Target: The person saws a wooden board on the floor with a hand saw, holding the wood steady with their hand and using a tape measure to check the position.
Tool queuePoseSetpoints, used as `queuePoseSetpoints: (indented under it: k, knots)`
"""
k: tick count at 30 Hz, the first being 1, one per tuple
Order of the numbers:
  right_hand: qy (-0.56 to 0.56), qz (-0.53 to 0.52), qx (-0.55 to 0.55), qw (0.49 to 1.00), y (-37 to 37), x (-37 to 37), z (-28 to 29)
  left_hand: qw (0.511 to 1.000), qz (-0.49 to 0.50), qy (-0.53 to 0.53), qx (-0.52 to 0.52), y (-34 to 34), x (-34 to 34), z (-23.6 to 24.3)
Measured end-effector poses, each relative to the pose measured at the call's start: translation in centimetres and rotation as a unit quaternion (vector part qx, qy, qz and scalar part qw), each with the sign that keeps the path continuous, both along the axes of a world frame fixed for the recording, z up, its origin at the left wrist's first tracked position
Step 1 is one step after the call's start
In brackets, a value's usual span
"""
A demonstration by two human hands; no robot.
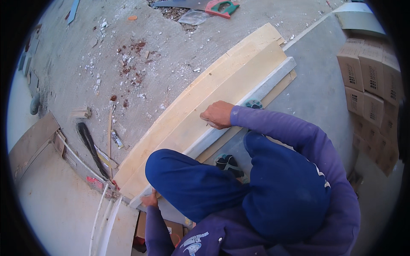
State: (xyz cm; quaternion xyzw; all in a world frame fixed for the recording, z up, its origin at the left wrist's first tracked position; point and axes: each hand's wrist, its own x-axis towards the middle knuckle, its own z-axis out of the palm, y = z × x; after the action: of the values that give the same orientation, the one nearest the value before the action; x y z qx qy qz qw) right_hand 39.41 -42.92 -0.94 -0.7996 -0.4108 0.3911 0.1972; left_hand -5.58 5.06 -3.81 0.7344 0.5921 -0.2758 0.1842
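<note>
One stretch of concrete floor [175, 68] carries everything before me; brown cartons [373, 79] are stacked along its right side, probably to save room. Near its lower edge a person [286, 183] crouches, left knee over two long pale boards [200, 91], which slant from the floor's lower left toward its upper right, laid flat, I suppose, so the ground bears their whole length. A whitish bar [273, 81] runs along their near edge, perhaps as a straight guide. Toward the floor's far edge lies a handsaw [221, 7] with a red and green handle, well apart from the boards, maybe to stay clear of them. The left hand [149, 199] appears curled round the bar's lower-left end, seemingly to steady it, though partly hidden. The right hand [218, 115] rests on the nearer board, fingers pinching a slim pale object [210, 123], too small to identify, presumably for fine control.
</note>
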Motion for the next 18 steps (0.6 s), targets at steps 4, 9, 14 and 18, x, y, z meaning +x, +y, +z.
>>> queuePoseSetpoints:
  k: [4, 9, 14, 18]
  knots:
    - [0.01, 0.064, 0.035, 0.997, 4.9, -2.5, -0.6, 0.998, -0.02, 0.007, 0.059, 2.1, -4.0, -1.5]
    - [-0.012, 0.06, -0.086, 0.994, 0.7, -1.0, 0.5, 0.999, -0.025, 0.02, 0.021, -1.5, 0.7, 0.6]
    - [-0.087, 0.151, -0.149, 0.973, -3.5, 4.7, 2.3, 0.995, -0.065, -0.014, 0.078, -2.2, 0.7, 1.3]
    - [-0.045, 0.134, -0.028, 0.99, 2.1, 0.8, 2.6, 0.998, -0.033, -0.047, 0.034, -2.5, 1.4, 1.7]
